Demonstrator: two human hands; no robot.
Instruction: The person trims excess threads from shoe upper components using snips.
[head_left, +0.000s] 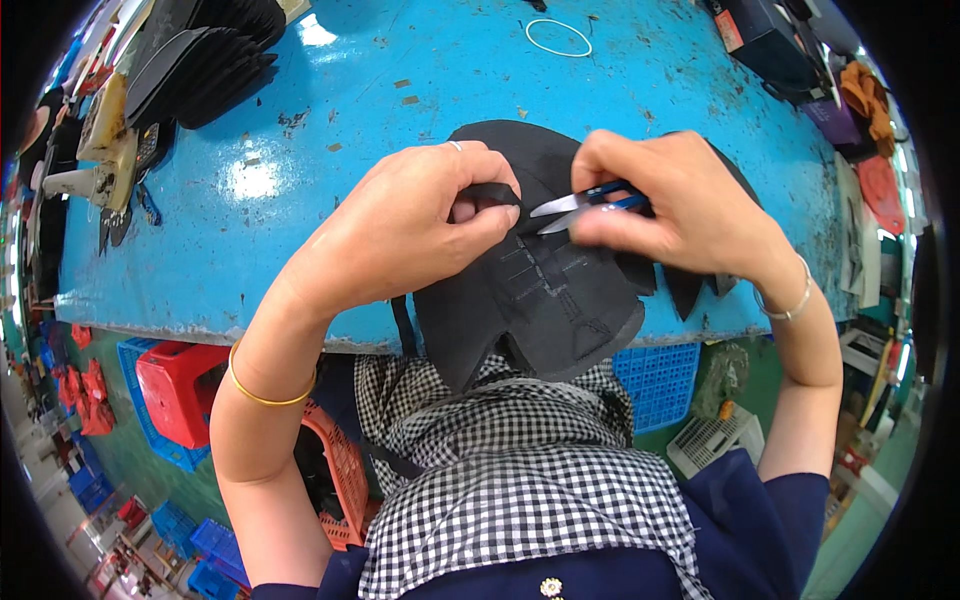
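A black shaped piece of sheet material [470, 310] lies near the table's front edge, partly hanging over it. Pale drawn lines and a stitched-looking strip run across its surface. My left hand [400, 225] is closed in a pinch on a black strap [492, 192] just above the piece. Opposite it, my right hand [690, 205] grips small scissors [556, 210] with blue handles. Their blades are parted and point left, close to my left fingertips. Beneath my right hand, more black cut pieces [684, 290] show in part.
A stack of black pieces [190, 75] sits at the back left beside a beige machine part [110, 130]. Far off on the blue table [400, 50] lies a white ring [558, 38]. A dark box [768, 45] stands back right. Below are a red stool [178, 395] and a blue crate [655, 385].
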